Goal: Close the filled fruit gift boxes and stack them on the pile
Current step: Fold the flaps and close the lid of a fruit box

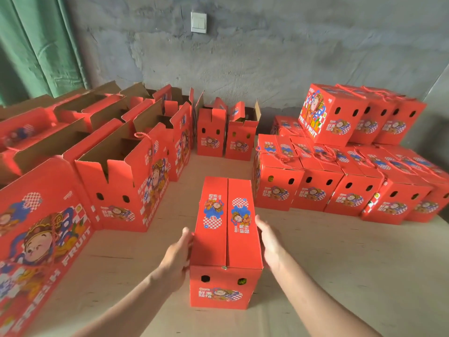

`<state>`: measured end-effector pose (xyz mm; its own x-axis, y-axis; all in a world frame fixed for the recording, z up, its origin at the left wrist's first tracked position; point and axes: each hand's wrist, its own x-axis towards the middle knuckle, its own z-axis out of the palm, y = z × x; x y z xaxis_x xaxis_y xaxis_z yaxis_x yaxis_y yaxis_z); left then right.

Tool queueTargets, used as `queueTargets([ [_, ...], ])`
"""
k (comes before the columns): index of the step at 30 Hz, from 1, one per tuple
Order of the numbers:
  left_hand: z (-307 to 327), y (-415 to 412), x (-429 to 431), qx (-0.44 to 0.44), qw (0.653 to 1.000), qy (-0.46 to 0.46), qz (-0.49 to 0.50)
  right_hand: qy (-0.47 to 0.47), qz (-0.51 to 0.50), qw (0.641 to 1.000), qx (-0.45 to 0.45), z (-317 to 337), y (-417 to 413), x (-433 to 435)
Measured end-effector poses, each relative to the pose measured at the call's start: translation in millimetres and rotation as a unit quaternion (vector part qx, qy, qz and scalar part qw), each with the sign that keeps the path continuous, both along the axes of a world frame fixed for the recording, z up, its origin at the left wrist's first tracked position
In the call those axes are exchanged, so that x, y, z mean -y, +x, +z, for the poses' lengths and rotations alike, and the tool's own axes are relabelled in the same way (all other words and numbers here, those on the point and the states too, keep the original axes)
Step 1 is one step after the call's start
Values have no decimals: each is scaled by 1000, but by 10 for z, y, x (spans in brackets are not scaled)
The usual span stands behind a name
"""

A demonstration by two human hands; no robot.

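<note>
A red fruit gift box (226,239) with its two top flaps down stands on the cardboard-covered floor in front of me. Green fruit shows through the holes in its near end. My left hand (178,255) presses flat against its left side, fingers straight. My right hand (269,242) lies flat against its right side. The pile of closed red boxes (340,186) with rope handles stands to the right, with a second layer of boxes (337,115) on top at the back.
Open red boxes (126,181) with raised flaps fill the left side in rows. Two more open boxes (226,139) stand at the back by the grey wall. A green curtain (36,45) hangs at the far left.
</note>
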<state>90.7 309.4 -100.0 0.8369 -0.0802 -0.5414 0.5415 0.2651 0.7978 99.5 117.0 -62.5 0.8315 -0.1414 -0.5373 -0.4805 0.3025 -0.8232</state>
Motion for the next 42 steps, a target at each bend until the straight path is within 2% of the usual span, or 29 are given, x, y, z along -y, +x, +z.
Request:
queueTargets([
  [2,155,141,63,46,999,-2,13,-12,-63,994,84,198,125,-13],
  [4,288,241,101,98,993,55,23,-74,-78,984,145,377,189,-12],
  [6,412,310,140,136,987,81,34,-109,-39,973,198,545,199,-14],
  [9,520,395,221,173,975,132,31,-89,39,953,287,892,182,-57],
  [12,618,432,254,232,955,187,9,-125,76,935,324,1188,230,-105],
  [15,855,448,225,329,906,266,-25,-166,99,935,298,1206,197,-142],
  [18,1245,487,274,431,832,336,-88,-174,127,942,258,1151,173,-219],
  [23,1603,494,229,491,722,463,-151,-66,185,963,187,1199,240,-396],
  [24,1595,500,169,496,714,474,-141,-51,191,966,168,1209,246,-420],
  [25,1553,508,107,494,721,471,-120,-47,186,970,149,1225,259,-431],
  [27,1390,501,-18,454,769,442,-84,-47,142,981,120,1288,309,-430],
  [29,1137,472,-97,379,804,439,-130,-71,98,986,117,1378,365,-429],
  [31,843,441,-127,335,799,459,-196,-110,79,982,133,1450,394,-458],
  [33,693,403,-134,343,781,473,-222,-152,64,973,159,1512,391,-512],
  [36,700,408,-149,373,776,472,-189,-219,45,948,226,1665,343,-587],
  [40,949,417,-145,423,804,407,-96,-253,17,907,336,1969,304,-649],
  [42,1024,414,-121,428,808,397,-79,-251,2,899,358,2049,290,-662],
])
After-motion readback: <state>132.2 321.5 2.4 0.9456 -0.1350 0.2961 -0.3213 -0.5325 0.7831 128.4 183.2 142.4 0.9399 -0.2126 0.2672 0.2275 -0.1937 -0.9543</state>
